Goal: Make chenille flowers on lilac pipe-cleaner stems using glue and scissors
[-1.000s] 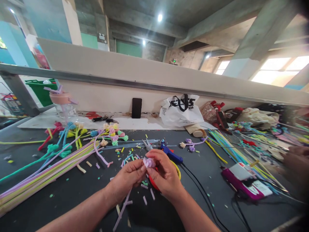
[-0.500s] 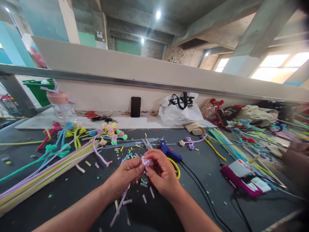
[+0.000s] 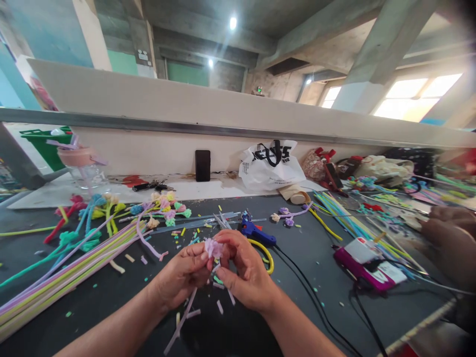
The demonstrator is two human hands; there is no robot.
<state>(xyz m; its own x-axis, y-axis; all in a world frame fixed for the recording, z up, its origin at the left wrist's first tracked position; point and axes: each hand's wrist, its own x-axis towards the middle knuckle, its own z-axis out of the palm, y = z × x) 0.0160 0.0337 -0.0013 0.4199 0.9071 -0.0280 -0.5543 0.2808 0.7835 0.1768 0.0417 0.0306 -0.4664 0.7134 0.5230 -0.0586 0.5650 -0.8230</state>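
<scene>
A small light purple fuzzy flower (image 3: 213, 248) is pinched between the thumb and fingers of my left hand (image 3: 184, 272). My right hand (image 3: 243, 270) is curved beside its right side, thumb and fingers apart; fingertips are close to the petals. Just beyond my hands, scissors (image 3: 222, 221) lie with their blades parted, and a blue glue gun (image 3: 257, 232) rests to their right. Short purple stem pieces (image 3: 220, 307) lie scattered below my hands. Bundled pastel fuzzy stems (image 3: 74, 267) stretch across the left of the table.
Finished fuzzy flowers (image 3: 169, 206) lie behind the bundle. A black phone (image 3: 203, 165) leans on the partition, left of a white bag (image 3: 271, 166). A magenta and white box (image 3: 368, 263) with cables sits at right, near another person's hand (image 3: 449, 238).
The purple flower has shifted slightly left and shows more fully. My right fingers have loosened from around it. The whole view has shifted a little, and the other person's hand shows more at right.
</scene>
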